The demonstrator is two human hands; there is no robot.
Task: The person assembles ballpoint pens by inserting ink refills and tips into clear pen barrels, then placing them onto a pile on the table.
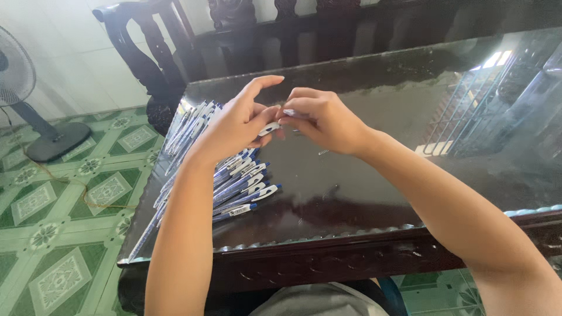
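Directly beneath both hands, a dark glossy tabletop with a carved wooden edge, mirroring a window grille well out past the right hand. Beyond the hands, across the far edge, a dark carved wooden bench. Far off to the left of the left hand, down on the green patterned floor tiles, a standing fan with its round base and a thin cord trailing away. Under and just below the left hand, a spread heap of blue-and-white pens, some fanned out past the wrist toward the left edge, others lying side by side pointing toward the person. Raised above that heap, left hand, fingers curled, thumb and lower fingers pinched on a white-clipped pen piece, index finger stretched upward and free. Right beside it, almost touching fingertip to fingertip, right hand, closed in a pinch on a small pale part at the tip of the thumb and forefinger; too small to tell exactly what. Just below the right hand, alone on the dark surface, a tiny metal spring, apart from the heap and untouched.
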